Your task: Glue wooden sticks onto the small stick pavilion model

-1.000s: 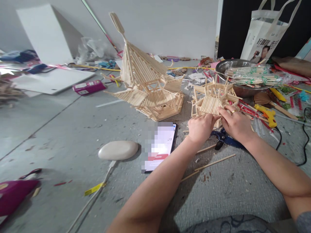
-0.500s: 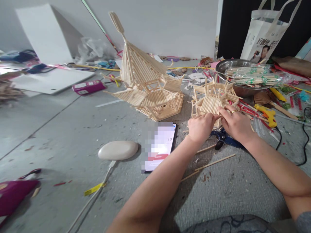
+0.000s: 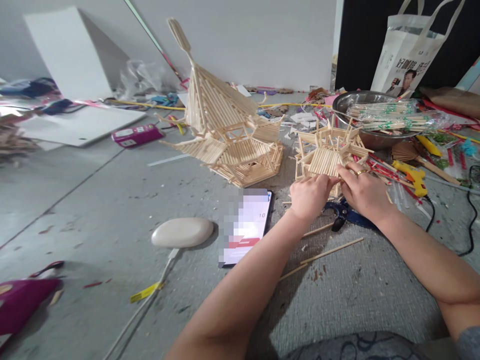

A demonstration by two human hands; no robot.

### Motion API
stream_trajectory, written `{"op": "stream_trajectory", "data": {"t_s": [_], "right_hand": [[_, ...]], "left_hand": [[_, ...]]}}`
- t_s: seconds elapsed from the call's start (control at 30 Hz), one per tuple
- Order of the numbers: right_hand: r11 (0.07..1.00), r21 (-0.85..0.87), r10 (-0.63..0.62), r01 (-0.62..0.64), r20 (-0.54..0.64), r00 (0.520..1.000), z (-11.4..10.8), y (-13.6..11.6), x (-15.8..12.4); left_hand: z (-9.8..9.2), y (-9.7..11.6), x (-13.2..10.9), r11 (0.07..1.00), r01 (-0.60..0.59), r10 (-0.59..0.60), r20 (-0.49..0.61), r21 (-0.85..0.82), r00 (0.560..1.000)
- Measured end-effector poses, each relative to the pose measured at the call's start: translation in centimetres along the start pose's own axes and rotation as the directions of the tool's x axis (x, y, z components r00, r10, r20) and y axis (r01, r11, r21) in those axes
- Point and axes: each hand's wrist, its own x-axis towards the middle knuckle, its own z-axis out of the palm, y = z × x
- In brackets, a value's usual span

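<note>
A small frame built of wooden sticks (image 3: 327, 152) sits on the grey floor at centre right. My left hand (image 3: 310, 196) is closed, its fingers pinched against the frame's near edge. My right hand (image 3: 363, 191), with a ring on one finger, is also closed and presses on the same edge from the right. What lies between the fingertips is hidden. Under my right wrist lie blue-handled cutters (image 3: 347, 213). A taller stick pagoda (image 3: 225, 130) stands to the left of the frame.
A phone (image 3: 245, 225) and a beige oval stone (image 3: 182, 232) lie near my left forearm. Loose sticks (image 3: 330, 250) lie close by. Behind are a metal bowl (image 3: 369, 120) with bundled sticks, a yellow glue gun (image 3: 412, 177), a white bag (image 3: 410, 47) and white boards (image 3: 75, 125).
</note>
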Motion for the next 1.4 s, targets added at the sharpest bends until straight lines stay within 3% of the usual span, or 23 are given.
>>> {"op": "stream_trajectory", "data": {"t_s": [0.23,0.4,0.57,0.73,0.83,0.9,0.97,1.07,1.17,1.4], "right_hand": [[1.0,-0.001,-0.001,0.001,0.017,1.0,0.2,0.1,0.0],[1.0,-0.001,-0.006,0.006,0.011,1.0,0.1,0.1,0.0],[0.999,0.031,-0.017,0.016,0.004,1.0,-0.1,0.2,-0.1],[0.99,0.136,-0.022,0.03,-0.058,0.998,0.1,0.6,-0.4],[0.94,0.334,0.007,0.069,-0.222,0.975,0.0,1.1,-0.7],[0.837,0.545,0.109,0.06,-0.273,0.956,-0.3,1.3,-0.9],[0.656,0.755,0.208,0.01,-0.193,0.959,-1.0,1.2,-0.9],[0.436,0.897,0.205,-0.08,-0.012,0.979,-2.1,0.8,-0.9],[0.43,0.897,0.188,-0.101,0.021,0.982,-2.9,0.5,-0.9],[0.554,0.831,0.086,0.053,-0.12,0.989,-3.4,0.3,-1.0]], "left_hand": [[-0.1,0.2,0.0,1.0,0.011,-0.011,0.019,0.007,1.0],[-0.7,1.1,0.0,0.964,0.221,-0.195,0.173,-0.148,0.966],[-0.8,1.7,0.4,0.735,0.455,-0.332,0.317,-0.503,0.888],[-0.7,1.8,0.5,0.55,0.538,-0.381,0.381,-0.639,0.842],[-1.1,2.0,-0.1,0.54,0.474,-0.395,0.289,-0.695,0.872],[-1.5,2.2,-0.6,0.575,0.372,-0.376,0.169,-0.728,0.911],[-1.7,2.5,-1.1,0.605,0.271,-0.316,0.088,-0.749,0.945],[-1.8,2.8,-1.6,0.625,0.139,-0.185,0.027,-0.768,0.982],[-1.8,3.0,-1.6,0.629,0.048,-0.077,-0.001,-0.776,0.997],[-2.4,3.1,-0.9,0.662,-0.05,0.028,-0.042,-0.748,0.999]]}}
